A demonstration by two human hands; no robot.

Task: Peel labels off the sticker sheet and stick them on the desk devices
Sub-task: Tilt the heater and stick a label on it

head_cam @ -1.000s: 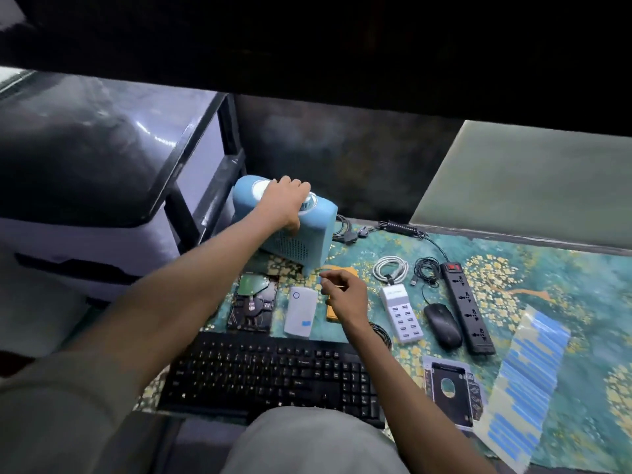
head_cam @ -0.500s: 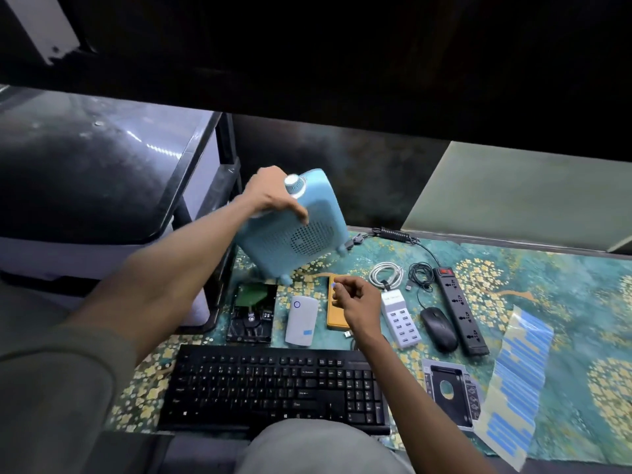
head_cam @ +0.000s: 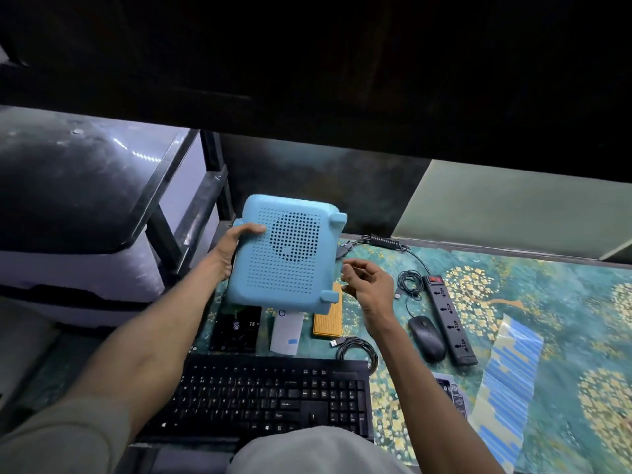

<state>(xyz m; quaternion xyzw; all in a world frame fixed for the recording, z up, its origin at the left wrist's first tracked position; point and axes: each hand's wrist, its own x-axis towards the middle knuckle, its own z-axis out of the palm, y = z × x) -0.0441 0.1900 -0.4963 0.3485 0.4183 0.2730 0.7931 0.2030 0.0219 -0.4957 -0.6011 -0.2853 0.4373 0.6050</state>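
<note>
We hold the blue box (head_cam: 285, 256) clear of the tabletop (head_cam: 564, 302), its perforated underside and stubby feet tilted up to us, likely so a flat face is open for a label. Our left hand (head_cam: 232, 249) grips its left edge, thumb curled over the grille. Our right hand (head_cam: 367, 285) hovers just beside the box's right edge, fingers loosely curled with tips drawn together; whether a label sits between them we cannot tell. The one sticker sheet (head_cam: 506, 388), striped with blue labels, lies well apart at the right, within reach. Below the box lie one orange case (head_cam: 328, 318), one white power bank (head_cam: 286, 333) already bearing a small blue label, and one bare hard drive (head_cam: 236, 331). Further out we count one keyboard (head_cam: 266, 395), one mouse (head_cam: 426, 338), one power strip (head_cam: 449, 323) and at least three coiled cables.
</note>
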